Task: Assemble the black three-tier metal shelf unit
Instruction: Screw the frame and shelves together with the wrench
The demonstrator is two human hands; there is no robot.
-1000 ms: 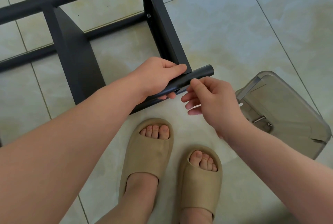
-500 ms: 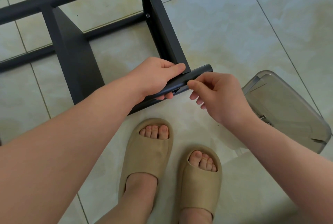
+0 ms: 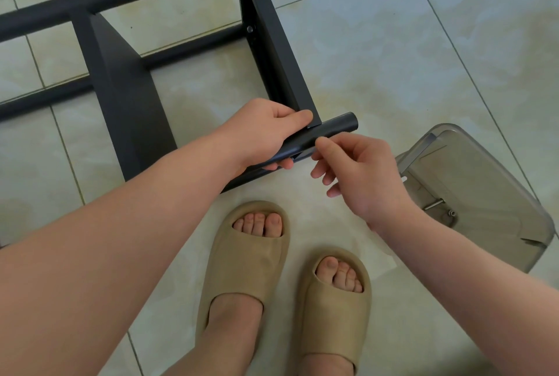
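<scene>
The black metal shelf unit (image 3: 127,97) lies on its side on the tiled floor, its flat shelf panels standing on edge between round rails. My left hand (image 3: 263,133) grips a black tube (image 3: 338,126) at the unit's near corner, against the end of a shelf panel (image 3: 272,51). My right hand (image 3: 360,173) meets the tube just right of the left hand. Its thumb lies on top and its forefinger underneath in a pinch, the other fingers spread. Anything small between those fingertips is hidden.
A clear grey plastic box (image 3: 484,182) stands on the floor at the right, with a few small metal fasteners (image 3: 434,203) in it. My feet in tan slippers (image 3: 251,257) stand just below the tube. Pale floor tiles surround everything.
My right hand rose from below the tube up to it, and its thumb and forefinger now pinch at the tube. My left hand and the shelf unit have stayed put.
</scene>
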